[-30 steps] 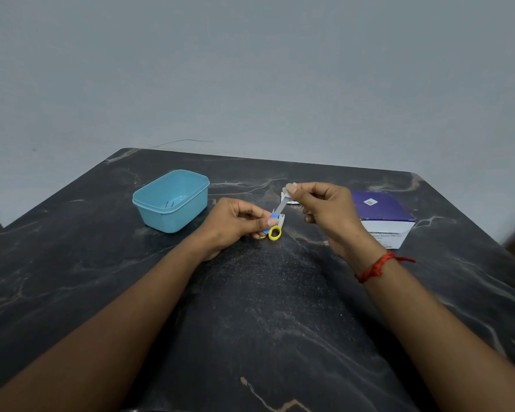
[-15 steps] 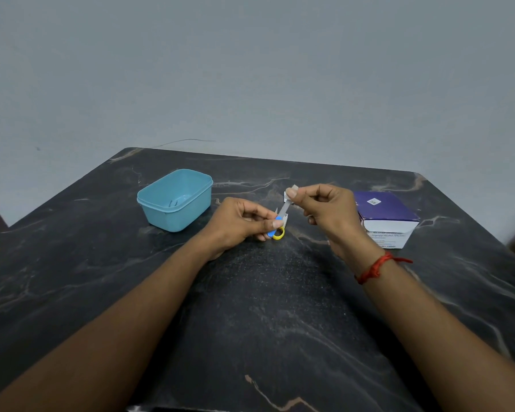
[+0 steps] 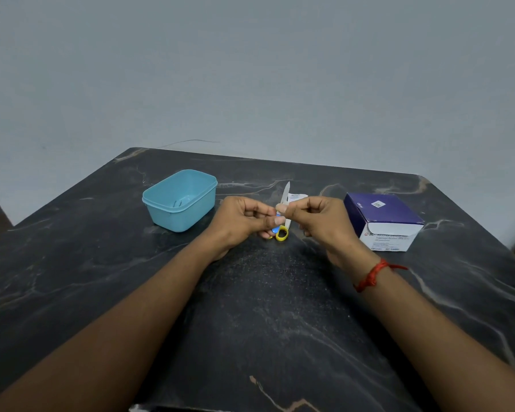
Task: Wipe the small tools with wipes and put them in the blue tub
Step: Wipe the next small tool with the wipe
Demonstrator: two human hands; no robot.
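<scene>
Right of the blue tub (image 3: 180, 200), I see my left hand (image 3: 241, 224) pinching small scissors (image 3: 281, 221) by their blue-and-yellow handles, blades pointing away. My right hand (image 3: 320, 221) pinches a wipe (image 3: 281, 208) around the blade. Farther right sits a purple box (image 3: 384, 221).

Tub (image 3: 182, 203) light blue; scissors (image 3: 281, 230) yellow-blue handles; box (image 3: 382, 217) purple-white; table (image 3: 250, 307) black, veined.

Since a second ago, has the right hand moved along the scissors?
Yes. The right hand slid down the scissors toward the left hand, baring the blade tip; judged against the purple box, it drew slightly nearer the person.
</scene>
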